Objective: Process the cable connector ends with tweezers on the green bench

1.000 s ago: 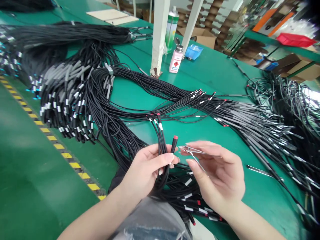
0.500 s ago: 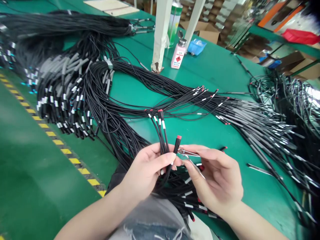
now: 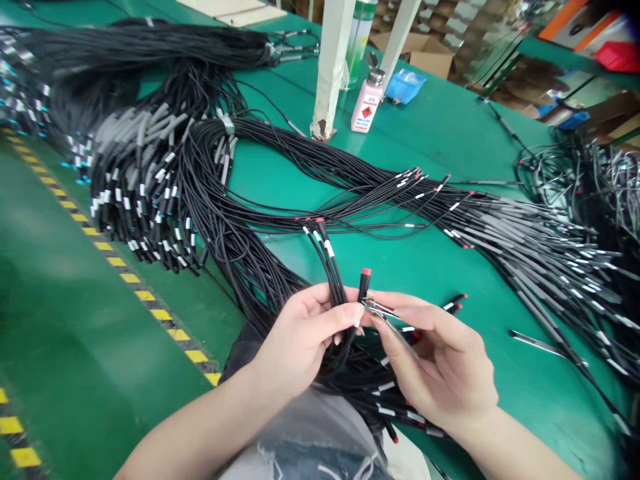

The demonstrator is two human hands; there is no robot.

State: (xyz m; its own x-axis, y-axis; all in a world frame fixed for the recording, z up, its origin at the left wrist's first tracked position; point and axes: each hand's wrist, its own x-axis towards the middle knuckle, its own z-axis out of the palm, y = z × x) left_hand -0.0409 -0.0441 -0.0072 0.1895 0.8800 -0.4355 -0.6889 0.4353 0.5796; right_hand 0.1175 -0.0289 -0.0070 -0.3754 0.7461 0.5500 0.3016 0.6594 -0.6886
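My left hand [image 3: 300, 337] is closed around a small bunch of black cables [image 3: 334, 273] with red tips and white labels. One red-tipped connector [image 3: 364, 283] sticks up beside its thumb. My right hand [image 3: 435, 360] pinches metal tweezers [image 3: 380, 309], whose tips touch that connector just below the red tip. More black cables with red ends lie under both hands over my lap.
Big bundles of black cables [image 3: 165, 167] cover the green table [image 3: 430, 267]. A white post [image 3: 333, 67], a pink-labelled bottle [image 3: 367, 103], a green spray can [image 3: 361, 33] and a blue packet [image 3: 405, 85] stand at the back. Spare tweezers [image 3: 537, 343] lie at right. Yellow-black tape [image 3: 120, 277] marks the left.
My right hand has brought the tweezers leftward until their tips meet the raised connector. The left hand keeps its hold on the bunch; the view shifted slightly.
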